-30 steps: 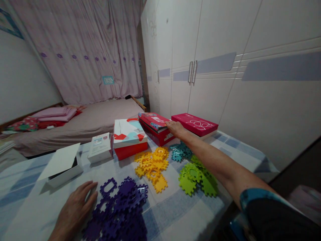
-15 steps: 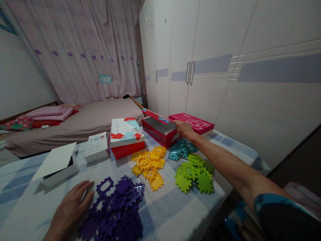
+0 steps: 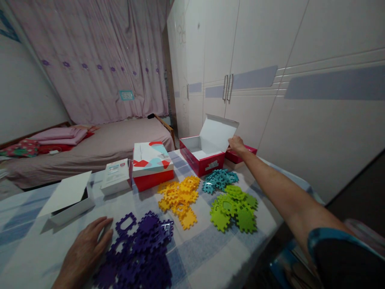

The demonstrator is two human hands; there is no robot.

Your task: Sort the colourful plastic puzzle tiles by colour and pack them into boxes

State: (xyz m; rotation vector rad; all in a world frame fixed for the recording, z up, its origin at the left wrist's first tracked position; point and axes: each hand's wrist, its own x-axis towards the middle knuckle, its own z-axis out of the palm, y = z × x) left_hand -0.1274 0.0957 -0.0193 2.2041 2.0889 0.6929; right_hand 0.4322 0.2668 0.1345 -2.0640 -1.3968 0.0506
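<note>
In the head view, the right hand (image 3: 236, 143) is pinching the lid (image 3: 221, 130), now standing wider open, so the red box (image 3: 192, 160) behind the teal pieces (image 3: 219, 180) is showing its inside; the left hand (image 3: 86, 249) is resting empty, half-open, beside purple pieces (image 3: 144, 249).

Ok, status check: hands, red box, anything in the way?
Right hand holding raised lid. Left hand resting beside purple pieces. Red box open. Teal pieces close in front, clear of lid.
</note>
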